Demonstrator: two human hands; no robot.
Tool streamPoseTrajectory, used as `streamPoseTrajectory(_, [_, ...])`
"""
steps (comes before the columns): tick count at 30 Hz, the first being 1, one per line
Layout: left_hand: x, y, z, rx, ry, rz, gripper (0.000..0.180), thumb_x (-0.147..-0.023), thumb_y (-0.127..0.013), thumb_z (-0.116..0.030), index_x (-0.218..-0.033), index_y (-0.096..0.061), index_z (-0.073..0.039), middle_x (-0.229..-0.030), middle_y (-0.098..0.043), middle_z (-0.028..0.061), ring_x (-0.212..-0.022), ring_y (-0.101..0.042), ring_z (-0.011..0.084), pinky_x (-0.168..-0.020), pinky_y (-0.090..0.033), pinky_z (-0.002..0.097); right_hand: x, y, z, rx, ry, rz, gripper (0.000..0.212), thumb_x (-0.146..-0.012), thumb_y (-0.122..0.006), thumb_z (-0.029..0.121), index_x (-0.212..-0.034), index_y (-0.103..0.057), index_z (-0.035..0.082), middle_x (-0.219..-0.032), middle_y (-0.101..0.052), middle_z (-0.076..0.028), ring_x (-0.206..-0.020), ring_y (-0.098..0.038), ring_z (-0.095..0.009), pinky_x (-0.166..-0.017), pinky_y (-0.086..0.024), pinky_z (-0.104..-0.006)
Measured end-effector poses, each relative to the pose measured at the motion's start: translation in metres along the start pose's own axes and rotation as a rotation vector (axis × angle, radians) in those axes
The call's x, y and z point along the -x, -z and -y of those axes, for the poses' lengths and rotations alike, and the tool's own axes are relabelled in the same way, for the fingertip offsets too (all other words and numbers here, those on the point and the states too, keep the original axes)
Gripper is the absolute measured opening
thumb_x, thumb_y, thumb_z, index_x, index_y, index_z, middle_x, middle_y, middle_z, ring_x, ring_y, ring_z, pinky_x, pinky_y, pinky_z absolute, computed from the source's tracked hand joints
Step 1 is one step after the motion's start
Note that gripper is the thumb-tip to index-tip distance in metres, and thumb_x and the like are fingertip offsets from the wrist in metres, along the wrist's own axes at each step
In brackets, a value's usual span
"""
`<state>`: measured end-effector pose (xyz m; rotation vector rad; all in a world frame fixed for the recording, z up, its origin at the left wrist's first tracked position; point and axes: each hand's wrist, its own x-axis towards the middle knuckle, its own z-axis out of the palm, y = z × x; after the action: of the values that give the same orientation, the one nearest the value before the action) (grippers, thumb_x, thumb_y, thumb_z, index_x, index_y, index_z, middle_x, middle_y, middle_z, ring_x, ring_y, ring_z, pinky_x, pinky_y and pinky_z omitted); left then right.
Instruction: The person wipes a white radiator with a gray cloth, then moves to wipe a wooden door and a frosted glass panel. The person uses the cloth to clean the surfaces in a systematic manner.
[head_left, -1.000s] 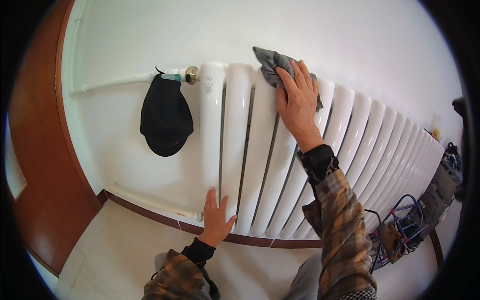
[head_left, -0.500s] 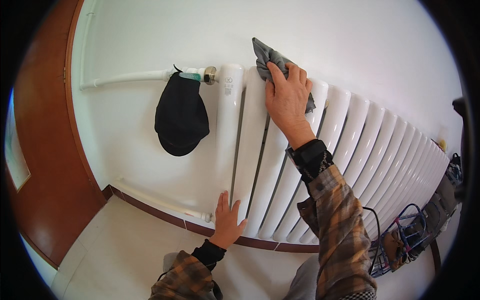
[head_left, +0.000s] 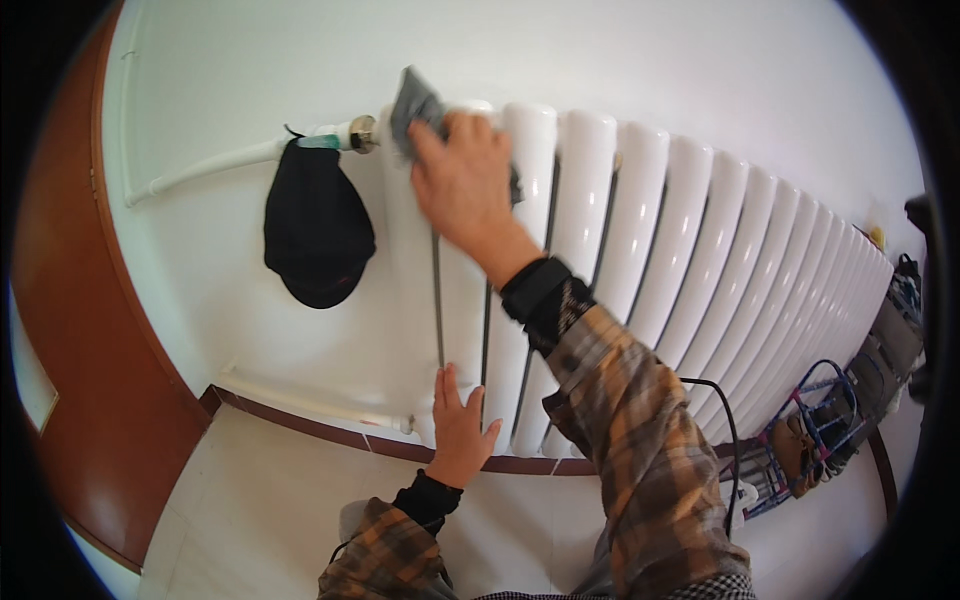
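Observation:
A white column radiator [head_left: 627,215] runs along the wall from the middle to the right. My right hand [head_left: 462,185] presses a grey cloth [head_left: 415,105] onto the tops of its leftmost columns, fingers bent over the fabric; part of the cloth is hidden under the palm. Low down, my left hand [head_left: 462,425] lies with fingers spread against the lower part of the left columns, holding nothing. Just left of the radiator a black cap [head_left: 318,225] hangs from the white pipe [head_left: 215,172], close to a metal valve fitting [head_left: 362,134].
A brown door [head_left: 90,300] stands at the left. Along the floor run a lower white pipe [head_left: 310,402] and a dark red skirting [head_left: 290,422]. To the right, a blue-framed rack [head_left: 825,400] holds shoes, and a black cable [head_left: 735,430] hangs beside my right sleeve.
My right hand has slid the grey cloth leftward along the radiator's top to the end columns. The left hand stays spread low on the columns. The view has shifted a little.

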<state>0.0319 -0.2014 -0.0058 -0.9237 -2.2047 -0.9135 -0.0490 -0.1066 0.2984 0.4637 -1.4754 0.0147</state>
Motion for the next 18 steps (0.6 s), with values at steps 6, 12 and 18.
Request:
streamPoseTrajectory(6, [0.004,-0.011,0.015,0.009,-0.054,-0.034,0.059,-0.077,-0.085,-0.020,-0.126,-0.064,0.005,-0.165,-0.019,0.0364,-0.153,-0.019,0.0557,-0.122,-0.022,0.0618,0.162,0.066,0.026,-0.180,0.050,0.648,0.045,-0.087,-0.062,0.007,-0.132,-0.064,0.009,-0.110,-0.055,-0.014,-0.105,-0.056,-0.031,-0.088,-0.040,-0.0465])
streamPoseTrajectory(12, [0.003,-0.007,0.007,-0.006,-0.009,-0.007,0.062,-0.072,-0.087,-0.009,-0.125,-0.061,0.008,-0.164,-0.021,0.0363,-0.152,-0.019,0.0569,-0.121,-0.024,0.0619,0.130,0.127,-0.058,-0.012,0.053,0.400,0.041,-0.091,-0.059,0.009,-0.132,-0.063,0.007,-0.113,-0.056,-0.017,-0.106,-0.055,-0.033,-0.088,-0.041,-0.0471])
streamPoseTrajectory(18, [-0.002,-0.020,-0.008,0.032,0.006,-0.007,0.063,-0.074,-0.085,-0.007,-0.128,-0.058,0.009,-0.165,-0.014,0.0376,-0.154,-0.017,0.0559,-0.122,-0.025,0.0600,0.115,0.142,-0.093,0.084,-0.136,0.093,0.048,-0.082,-0.065,-0.003,-0.129,-0.066,0.007,-0.116,-0.056,-0.021,-0.105,-0.056,-0.038,-0.088,-0.043,-0.0488])
